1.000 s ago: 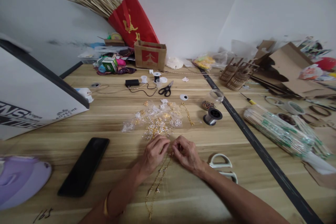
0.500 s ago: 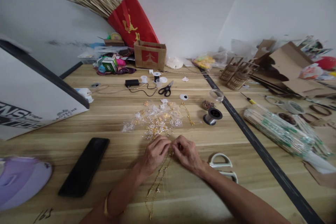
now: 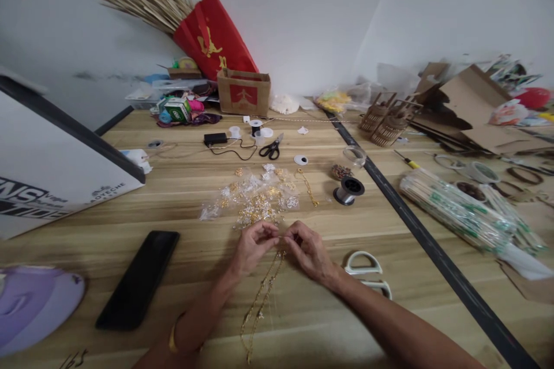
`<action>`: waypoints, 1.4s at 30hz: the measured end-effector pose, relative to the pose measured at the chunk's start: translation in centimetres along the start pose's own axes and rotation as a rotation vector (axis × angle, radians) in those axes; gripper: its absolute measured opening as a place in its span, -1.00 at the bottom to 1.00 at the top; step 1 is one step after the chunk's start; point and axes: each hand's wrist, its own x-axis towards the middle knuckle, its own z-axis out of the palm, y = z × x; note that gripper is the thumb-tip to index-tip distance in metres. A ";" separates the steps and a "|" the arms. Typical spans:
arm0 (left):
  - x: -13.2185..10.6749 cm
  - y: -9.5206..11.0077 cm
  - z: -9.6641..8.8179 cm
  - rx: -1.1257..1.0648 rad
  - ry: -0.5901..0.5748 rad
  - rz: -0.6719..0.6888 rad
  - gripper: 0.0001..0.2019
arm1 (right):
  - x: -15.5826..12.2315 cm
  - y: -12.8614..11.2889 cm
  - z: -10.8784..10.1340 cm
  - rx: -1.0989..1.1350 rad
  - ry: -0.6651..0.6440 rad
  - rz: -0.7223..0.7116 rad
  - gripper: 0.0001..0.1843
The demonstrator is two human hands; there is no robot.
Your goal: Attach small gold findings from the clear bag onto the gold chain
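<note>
My left hand (image 3: 255, 247) is closed in a pinch, its fingertips almost meeting those of my right hand (image 3: 308, 251), which is pinched too. Something thin and very small shows between them, too fine to make out. Just below the right fingertips is the upper end of a gold chain necklace (image 3: 259, 300) with small bead-like charms. Its two strands run down toward the front edge, and a faint clear thread shows beside them. Right beyond my hands is a pile of gold and silver jewellery findings (image 3: 259, 204), partly in clear plastic bags (image 3: 236, 190).
Right of my hands are white-handled scissors (image 3: 363, 262), a wire spool (image 3: 348, 190) and a short gold chain (image 3: 308, 187). A phone (image 3: 138, 279) and a purple iron (image 3: 41, 305) lie left. Black scissors (image 3: 271, 149) lie farther back. Bundled sticks (image 3: 454, 210) are at right.
My left hand has turned slightly, opening a gap between its fingers, while its tips stay pinched near the right hand's. The whole view has shifted a little. The chain lies as before.
</note>
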 end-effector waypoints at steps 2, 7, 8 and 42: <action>0.2 0.0 -0.1 -0.079 -0.035 -0.094 -0.86 | 0.0 0.0 0.0 0.004 0.004 0.005 -0.88; 0.4 -0.1 -0.4 -0.162 -0.088 -0.193 -0.86 | 0.0 -0.2 -0.1 0.005 -0.001 0.018 -0.86; 0.4 -0.1 -0.4 -0.168 -0.089 -0.199 -0.86 | 0.0 -0.2 -0.1 0.005 -0.003 0.020 -0.86; 0.2 -0.9 0.2 -0.724 -0.093 -0.499 -0.79 | 0.0 -0.3 0.0 -0.094 0.013 -0.094 -0.88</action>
